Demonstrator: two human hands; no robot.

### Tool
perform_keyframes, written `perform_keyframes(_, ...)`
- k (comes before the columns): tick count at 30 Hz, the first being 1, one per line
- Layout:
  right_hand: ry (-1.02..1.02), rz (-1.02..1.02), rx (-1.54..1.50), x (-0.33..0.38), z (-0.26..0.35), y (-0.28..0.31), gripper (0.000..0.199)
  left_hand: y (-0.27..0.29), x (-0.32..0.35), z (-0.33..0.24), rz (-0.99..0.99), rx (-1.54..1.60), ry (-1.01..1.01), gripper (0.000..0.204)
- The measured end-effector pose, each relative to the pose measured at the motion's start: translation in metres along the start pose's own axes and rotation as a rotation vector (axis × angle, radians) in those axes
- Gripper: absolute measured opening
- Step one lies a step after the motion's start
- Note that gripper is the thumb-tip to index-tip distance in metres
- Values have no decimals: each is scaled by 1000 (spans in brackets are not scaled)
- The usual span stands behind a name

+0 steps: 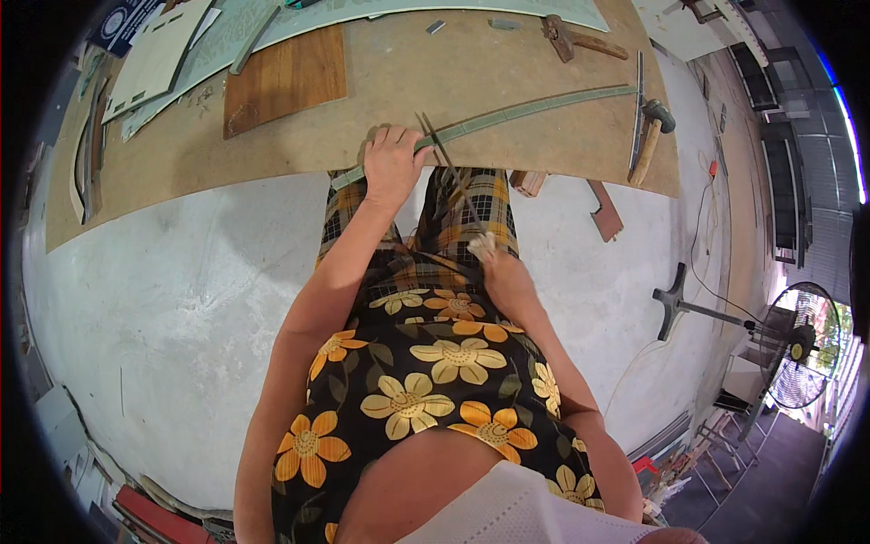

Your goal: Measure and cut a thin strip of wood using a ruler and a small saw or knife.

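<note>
A long narrow green strip (521,111) lies aslant over the workbench, its near end reaching the front edge. My left hand (392,163) presses down on it close to that end, fingers closed round the strip. Crossing the strip just right of my fingers is a thin dark saw-like tool (456,177), its long blade partly smeared by motion. Its pale handle (483,245) sits in my closed right hand (503,270), in front of my lap and below the bench edge. The blade's teeth, if any, are too small to see.
On the workbench (290,159) lie a brown wooden board (294,77), a hammer (580,41), another hammer (649,136) by a metal rod (637,100), and pale panels (163,54). A brown offcut (605,211) is on the floor; a standing fan (802,349) is right.
</note>
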State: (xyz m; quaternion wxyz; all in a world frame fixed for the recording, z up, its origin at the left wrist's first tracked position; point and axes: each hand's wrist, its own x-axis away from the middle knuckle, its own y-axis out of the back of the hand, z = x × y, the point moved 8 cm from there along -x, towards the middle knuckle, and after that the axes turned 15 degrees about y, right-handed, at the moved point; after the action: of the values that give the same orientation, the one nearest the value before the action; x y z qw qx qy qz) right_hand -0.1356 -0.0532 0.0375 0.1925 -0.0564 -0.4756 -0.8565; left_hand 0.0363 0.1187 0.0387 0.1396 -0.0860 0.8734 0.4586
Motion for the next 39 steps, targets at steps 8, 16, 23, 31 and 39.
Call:
perform_keyframes(8, -86, -320, -293, 31, -9, 52, 37, 1, 3, -1, 4, -8, -7, 30)
perform_keyframes(16, 43, -416, -337, 9, 1, 37, 37, 7, -3, -6, -109, -14, -75, 30)
perform_keyframes(23, 16, -376, -287, 0, -17, 21, 36, -1, -1, -5, 12, -46, -17, 34)
perform_keyframes(31, 0, -345, -158, -22, -15, 10, 35, 3, 2, -9, 8, -26, 43, 41)
perform_keyframes(39, -21, -294, -126, -38, -16, 5, 33, -2, 7, -8, 32, 20, 59, 31)
